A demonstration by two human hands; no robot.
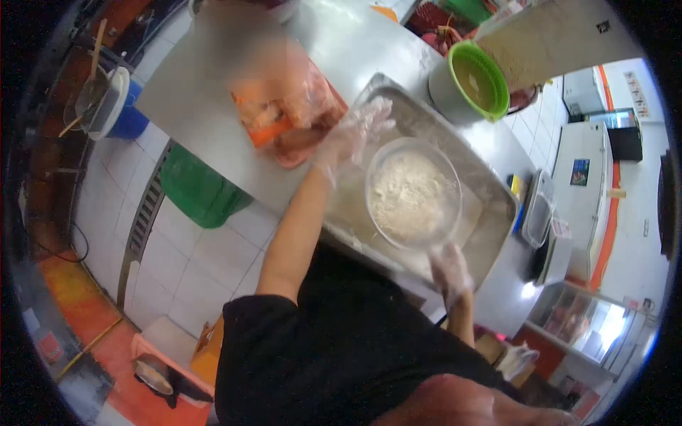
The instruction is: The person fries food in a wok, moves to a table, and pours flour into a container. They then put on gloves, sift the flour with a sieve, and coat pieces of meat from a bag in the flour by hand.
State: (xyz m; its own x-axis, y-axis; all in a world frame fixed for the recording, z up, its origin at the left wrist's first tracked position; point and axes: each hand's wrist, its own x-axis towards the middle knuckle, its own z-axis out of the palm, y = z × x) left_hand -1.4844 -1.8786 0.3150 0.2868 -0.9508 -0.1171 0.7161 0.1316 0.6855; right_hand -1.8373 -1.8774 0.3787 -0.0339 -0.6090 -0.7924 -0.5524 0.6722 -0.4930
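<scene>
A round sieve (413,195) holding pale, crumbly flour is over a deep metal tray (490,245) whose bottom is dusted with flour. My right hand (451,271), in a clear plastic glove and blurred, is closed at the sieve's near edge. My left hand (359,135), also in a clear glove with white flour on it, is beside the sieve's far left side, over the tray's left edge. Its fingers are stretched out, and nothing shows in them. Left of that hand, raw meat (295,117) lies on an orange board, partly hidden by a blurred patch.
Beyond the tray stands a grey bucket (451,92) with a green basket (486,82) in its top. The steel table (334,35) runs behind. A green bin (199,188) and a blue bucket (131,113) are at left. Lidded containers (540,209) stand at right.
</scene>
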